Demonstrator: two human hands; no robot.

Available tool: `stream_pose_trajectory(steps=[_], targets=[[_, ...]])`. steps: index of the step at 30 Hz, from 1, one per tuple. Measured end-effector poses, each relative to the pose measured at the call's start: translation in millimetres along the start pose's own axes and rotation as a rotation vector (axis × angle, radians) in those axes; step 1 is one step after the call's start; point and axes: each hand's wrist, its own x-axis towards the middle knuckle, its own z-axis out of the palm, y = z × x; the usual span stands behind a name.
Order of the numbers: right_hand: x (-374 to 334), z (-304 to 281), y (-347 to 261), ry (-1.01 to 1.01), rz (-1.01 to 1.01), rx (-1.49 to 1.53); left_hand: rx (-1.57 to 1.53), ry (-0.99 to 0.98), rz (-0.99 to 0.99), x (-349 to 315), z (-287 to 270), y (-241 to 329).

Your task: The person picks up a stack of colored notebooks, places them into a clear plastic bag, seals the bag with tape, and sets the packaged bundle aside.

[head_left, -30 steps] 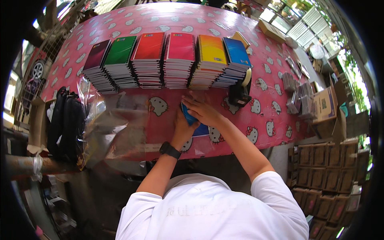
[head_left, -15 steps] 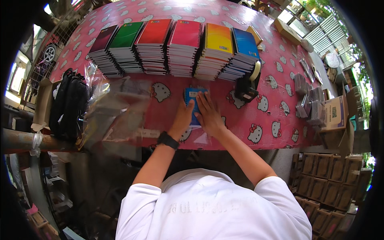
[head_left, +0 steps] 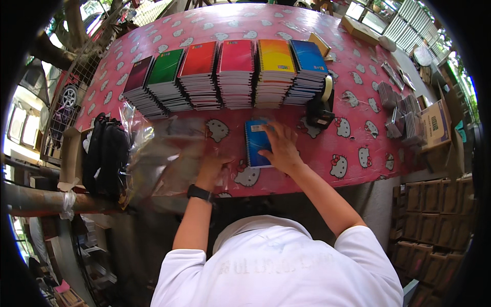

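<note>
A small blue spiral notebook (head_left: 257, 144) lies flat on the pink patterned table, its coil along the left side and a white label near the top. My right hand (head_left: 282, 149) grips its right side, thumb on the cover and fingers bent over the upper right part. To the left, my left hand (head_left: 211, 168), with a dark watch on the wrist, is at the edge of a heap of clear plastic bags (head_left: 163, 166). Motion blurs its fingers, so I cannot make out whether they hold any plastic.
Beyond the hands stands a row of spiral notebook stacks (head_left: 235, 59) in several colours. A black tape dispenser (head_left: 320, 110) is right of the notebook. A black bag (head_left: 106, 153) sits at the left; small packs (head_left: 401, 115) and a cardboard box (head_left: 434, 125) are at the right.
My left hand has come off the notebook and moved left to the plastic bags. My right hand remains on the notebook, with its fingers now more bent. The view has shifted slightly.
</note>
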Motion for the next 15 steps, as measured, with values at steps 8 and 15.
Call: stream_pose_trajectory(steps=[8,15], targets=[[45.3,-4.1,-6.3,-0.139,0.356,0.434,0.866,-0.146,0.789,-37.0,92.1,15.7],[45.8,4.6,11.2,-0.192,0.438,0.479,0.54,-0.128,0.761,4.4,21.0,4.5]])
